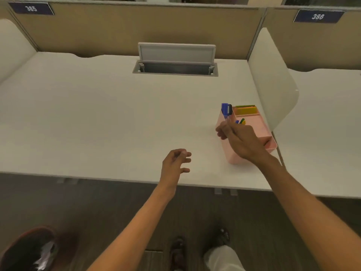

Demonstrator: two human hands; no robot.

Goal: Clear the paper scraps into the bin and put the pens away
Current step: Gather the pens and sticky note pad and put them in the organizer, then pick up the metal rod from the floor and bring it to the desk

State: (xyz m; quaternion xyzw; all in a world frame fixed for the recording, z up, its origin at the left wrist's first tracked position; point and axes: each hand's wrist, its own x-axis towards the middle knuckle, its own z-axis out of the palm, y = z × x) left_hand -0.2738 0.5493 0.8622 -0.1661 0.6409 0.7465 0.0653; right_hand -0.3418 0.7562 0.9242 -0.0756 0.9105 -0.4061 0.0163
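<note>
Two bare hands reach over a pale, off-white desk point(97, 118), seen from a head-worn camera looking forward and down. Left hand point(176, 161) hovers low above the desk near its front edge, fingers loosely curled and slightly spread, holding nothing. Right hand point(241, 141) stretches further forward and to the right, its fingers pinched round the lower end of a blue pen with a blue cap point(226, 111). That pen stands nearly upright, cap uppermost, at the near-left corner of a pink plastic desk organiser with several compartments point(261, 126) — whether its tip is already inside the compartment is hidden by the fingers.

Inside the organiser, just beside the hand, the tops of other pens show in blue, green and yellow point(240, 121). Its far compartment holds flat yellow and orange sticky-note pads point(245, 110) standing on edge. The organiser sits on the right part of the desk, close to a white rounded side divider point(273, 79).

At the back centre of the desk, a grey cable hatch point(175, 61) stands with its lid raised. Beige partition panels behind carry dark blue number plates reading 385 point(31, 8) and 386 point(318, 16).

On the floor at lower left — well apart from the hands — a dark reddish-brown bin point(23, 249) holds crumpled white paper scraps point(46, 257). A pale trouser leg and sandalled feet show at the bottom.
</note>
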